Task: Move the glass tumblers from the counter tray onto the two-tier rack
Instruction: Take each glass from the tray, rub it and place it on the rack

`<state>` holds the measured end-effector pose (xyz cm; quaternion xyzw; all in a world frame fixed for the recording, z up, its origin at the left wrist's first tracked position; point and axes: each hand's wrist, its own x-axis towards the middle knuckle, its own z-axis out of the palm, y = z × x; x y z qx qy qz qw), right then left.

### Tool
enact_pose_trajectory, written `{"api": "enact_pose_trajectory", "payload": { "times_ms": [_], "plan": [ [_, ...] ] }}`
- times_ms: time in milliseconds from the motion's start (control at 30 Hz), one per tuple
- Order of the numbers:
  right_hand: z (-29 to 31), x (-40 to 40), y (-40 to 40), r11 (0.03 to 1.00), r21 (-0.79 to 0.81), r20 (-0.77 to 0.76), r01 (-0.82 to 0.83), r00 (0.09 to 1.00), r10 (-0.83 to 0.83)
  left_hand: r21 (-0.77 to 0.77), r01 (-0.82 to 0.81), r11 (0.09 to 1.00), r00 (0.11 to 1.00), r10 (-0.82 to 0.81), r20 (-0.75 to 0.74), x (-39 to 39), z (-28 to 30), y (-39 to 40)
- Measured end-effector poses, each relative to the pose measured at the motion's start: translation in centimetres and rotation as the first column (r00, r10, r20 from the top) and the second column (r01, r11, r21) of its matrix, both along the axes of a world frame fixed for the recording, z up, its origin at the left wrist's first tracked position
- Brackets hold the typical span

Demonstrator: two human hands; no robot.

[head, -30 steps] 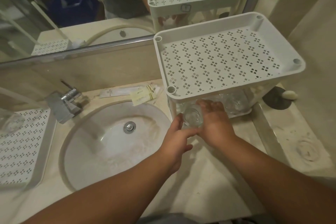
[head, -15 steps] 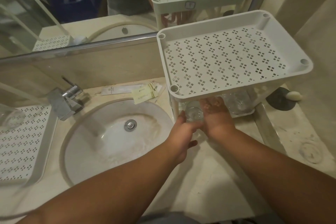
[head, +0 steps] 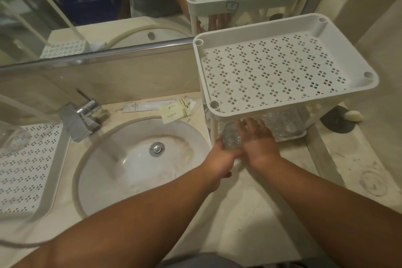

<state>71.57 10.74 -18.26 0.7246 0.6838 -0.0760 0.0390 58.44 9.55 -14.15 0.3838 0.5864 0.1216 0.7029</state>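
A white two-tier rack (head: 289, 102) with perforated shelves stands on the counter at the right. Both my hands hold one clear glass tumbler (head: 232, 138) at the front left corner of its lower tier. My left hand (head: 221, 159) grips the glass from the left and below. From the right, my right hand (head: 257, 141) wraps it, fingers reaching under the top shelf. More tumblers (head: 282, 122) sit on the lower tier behind, partly hidden. The top shelf holds nothing. Another tumbler (head: 13, 137) stands on the perforated counter tray (head: 32, 180) at the far left.
A round sink (head: 139, 163) with a chrome tap (head: 82, 119) lies between tray and rack. Sachets (head: 174, 109) lie behind the basin. A dark soap dish (head: 337, 122) with a soap bar sits right of the rack. A mirror runs along the back.
Both hands have pushed the tumbler slightly further in under the rack's top shelf. The camera has shifted a little.
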Motion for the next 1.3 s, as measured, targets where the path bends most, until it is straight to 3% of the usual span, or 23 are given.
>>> {"api": "enact_pose_trajectory", "payload": {
  "times_ms": [233,433,567,700,967,1300],
  "plan": [
    [0.1,-0.5,-0.5,0.998,0.006,-0.012,0.060,0.998,-0.060,0.037,0.119,0.992,0.993,-0.119,-0.024,-1.3,0.2,-0.8],
    [1.4,-2.2,-1.6,0.991,-0.010,0.031,0.134,0.991,-0.134,0.079,0.103,0.992,0.994,-0.101,-0.029,-3.8,0.1,-1.5],
    [2.6,-4.6,-4.2,0.968,0.207,-0.119,0.145,0.985,-0.122,0.125,0.051,0.991,0.998,-0.046,-0.039,-6.3,0.3,-1.5],
    [3.2,-7.6,-6.1,0.924,0.309,-0.285,0.224,0.949,-0.135,0.201,0.053,0.978,0.993,-0.029,-0.116,-9.5,0.5,-1.6],
    [4.4,-16.5,-7.1,0.919,0.371,-0.406,0.135,0.913,0.030,0.394,0.020,0.919,0.971,0.077,-0.228,-18.5,2.0,-1.6],
    [7.6,-30.4,-2.4,0.889,0.453,-0.462,-0.069,0.834,0.301,0.598,-0.057,0.799,0.920,0.275,-0.278,-31.8,5.4,0.1]
  ]
}}
